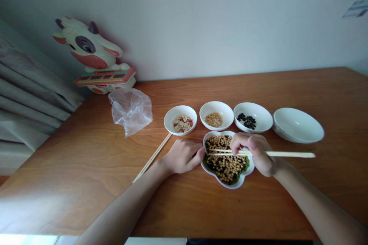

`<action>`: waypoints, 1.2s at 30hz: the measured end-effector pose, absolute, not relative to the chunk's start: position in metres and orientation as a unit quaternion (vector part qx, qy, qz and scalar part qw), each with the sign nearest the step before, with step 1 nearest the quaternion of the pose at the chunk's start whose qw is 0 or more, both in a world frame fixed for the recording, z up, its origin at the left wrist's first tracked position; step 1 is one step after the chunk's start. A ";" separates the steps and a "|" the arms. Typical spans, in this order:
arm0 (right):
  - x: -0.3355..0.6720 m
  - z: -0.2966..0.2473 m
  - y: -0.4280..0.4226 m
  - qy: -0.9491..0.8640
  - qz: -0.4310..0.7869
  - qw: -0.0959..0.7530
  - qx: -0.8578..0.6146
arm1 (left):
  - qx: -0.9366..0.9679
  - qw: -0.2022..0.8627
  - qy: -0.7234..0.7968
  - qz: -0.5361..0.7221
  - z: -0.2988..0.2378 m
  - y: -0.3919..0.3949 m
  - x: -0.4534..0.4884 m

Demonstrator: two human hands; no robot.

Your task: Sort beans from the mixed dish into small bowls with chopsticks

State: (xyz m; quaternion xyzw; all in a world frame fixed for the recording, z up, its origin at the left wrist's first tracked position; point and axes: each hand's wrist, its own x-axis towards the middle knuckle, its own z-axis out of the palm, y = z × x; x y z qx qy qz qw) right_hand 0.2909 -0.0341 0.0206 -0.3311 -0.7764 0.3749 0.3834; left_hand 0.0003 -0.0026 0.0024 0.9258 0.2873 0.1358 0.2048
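A flower-shaped white dish [236, 184] holds yellow soybeans, black beans and small green beans mixed together. My left hand [185, 155] is closed at its left rim, with the thumb and curled fingers on the edge. In my right hand [258, 153] is a pair of light wooden chopsticks [290, 154], held nearly level. Their tips lie over the beans in the left part of the dish. Behind the dish stand a white bowl with soybeans [213, 119] and another with black beans [247, 121]. My right fingers hide the dish's upper right part.
Left of these bowls is one with pale and reddish pieces [183, 123]; a second pair of chopsticks [152, 158] lies beside it. An empty white bowl [299, 124] stands at right. A crumpled clear plastic bag [131, 110] and a cow-shaped toy keyboard [97, 57] sit back left.
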 end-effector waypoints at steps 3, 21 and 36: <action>0.289 0.021 -0.035 -0.781 0.365 0.390 -0.324 | 0.926 0.208 0.286 0.133 0.002 -0.002 0.000; 0.280 0.018 -0.039 -0.769 0.358 0.418 -0.325 | 0.923 0.220 0.285 0.139 0.001 -0.003 0.000; 0.286 0.025 -0.037 -0.729 0.365 0.472 -0.336 | 0.924 0.210 0.291 0.130 0.000 -0.002 -0.001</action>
